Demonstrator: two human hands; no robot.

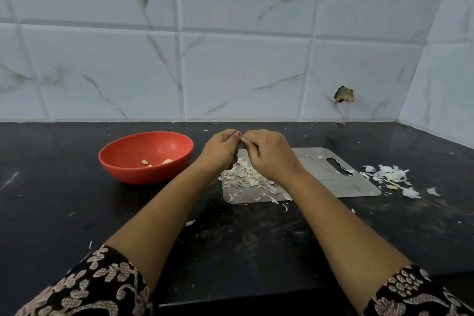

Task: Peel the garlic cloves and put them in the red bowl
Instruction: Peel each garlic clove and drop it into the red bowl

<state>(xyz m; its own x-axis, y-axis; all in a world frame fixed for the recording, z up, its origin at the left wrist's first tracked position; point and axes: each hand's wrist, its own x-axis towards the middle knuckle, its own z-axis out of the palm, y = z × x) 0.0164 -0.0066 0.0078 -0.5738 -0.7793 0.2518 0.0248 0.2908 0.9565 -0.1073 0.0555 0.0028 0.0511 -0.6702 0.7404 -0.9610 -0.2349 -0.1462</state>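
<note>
A person's two hands meet above a black kitchen counter (77,213), seen from a camera worn on the head. The left hand (220,151) and right hand (269,155) are both curled, fingertips drawn together. Between them they pinch a small pale garlic clove (243,139), which is mostly hidden by the fingers. It is too small to tell how much skin remains on it.

At 9 o'clock from the hands, near but apart from them, a red bowl (143,174) sits on the counter. Three peeled cloves (167,161) lie at its bottom.

Under the hands and stretching toward 4 o'clock lies a flat steel cutting board (333,177) with a handle slot. A pile of papery garlic skins (246,177) covers its left end, directly below the hands. More loose skins (389,177) lie on the counter just beyond the board's right edge, at about 3 o'clock, and a few flakes are scattered toward 6 o'clock.

Patterned black sleeves (102,287) cover both arms from just above the elbows. At 12 o'clock a white marble-look tiled wall (230,59) rises behind the counter, with a broken hole (344,95) toward 2 o'clock.
</note>
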